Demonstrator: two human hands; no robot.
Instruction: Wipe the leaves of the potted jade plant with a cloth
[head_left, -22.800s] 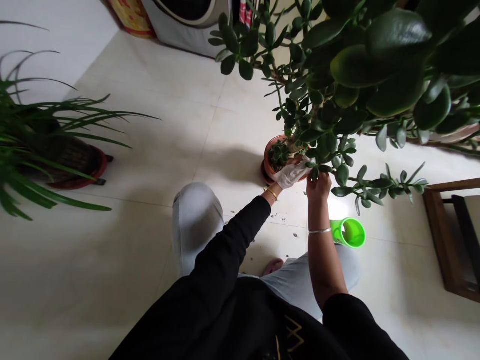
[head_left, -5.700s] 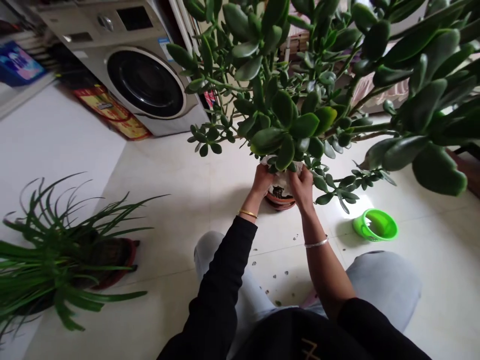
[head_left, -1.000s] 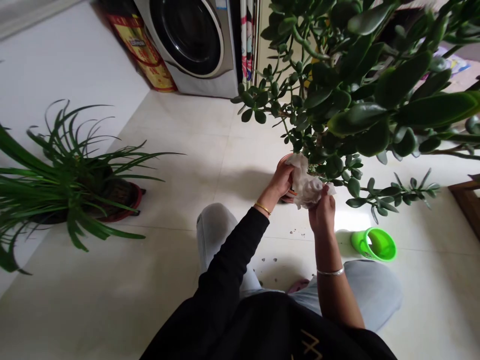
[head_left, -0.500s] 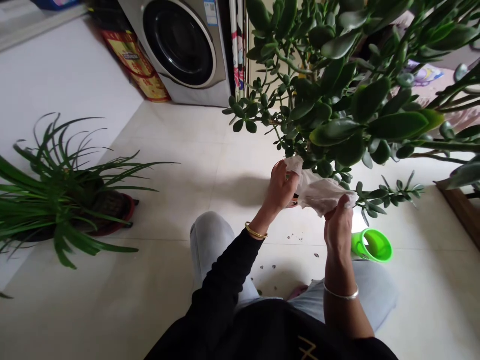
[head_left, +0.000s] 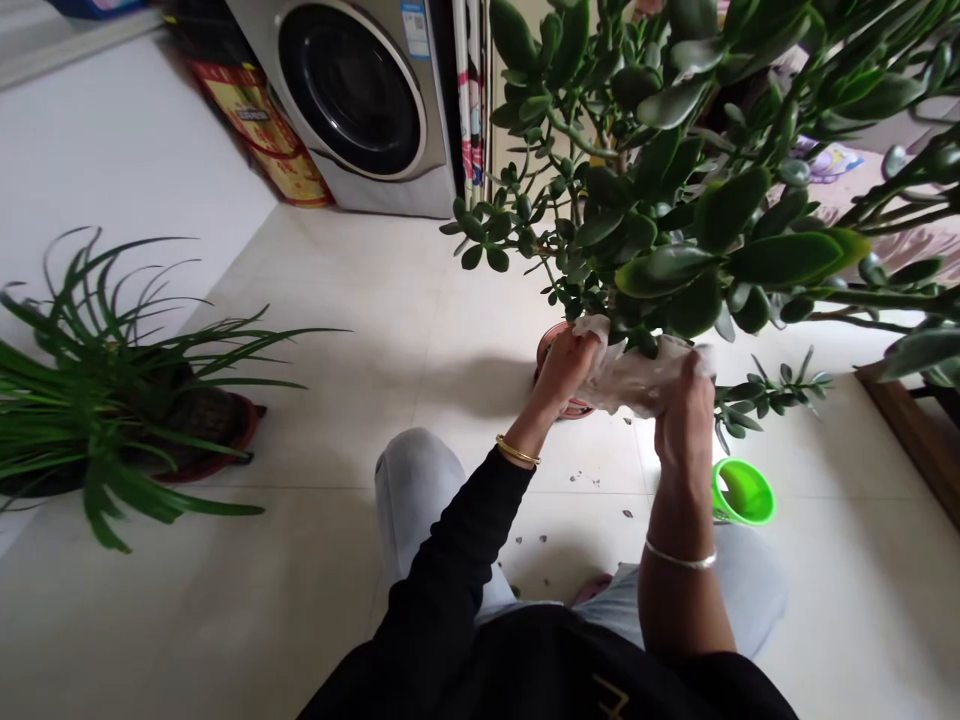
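Labels: a sticker [head_left: 414,28] on the washing machine [head_left: 352,100] and the print on a red-and-yellow packet [head_left: 255,125] are too small to read.
Left hand [head_left: 566,372]: closed, pinching one end of a white cloth [head_left: 637,378], touching the rim of a terracotta pot [head_left: 546,350].
Right hand [head_left: 682,420]: closed on the cloth's other end.
Cloth: crumpled, stretched between both hands, just under the thick leaves of a jade plant [head_left: 660,200].
Floor: pale tiles [head_left: 225,600], with a green plastic bowl [head_left: 742,492] near the right hand.
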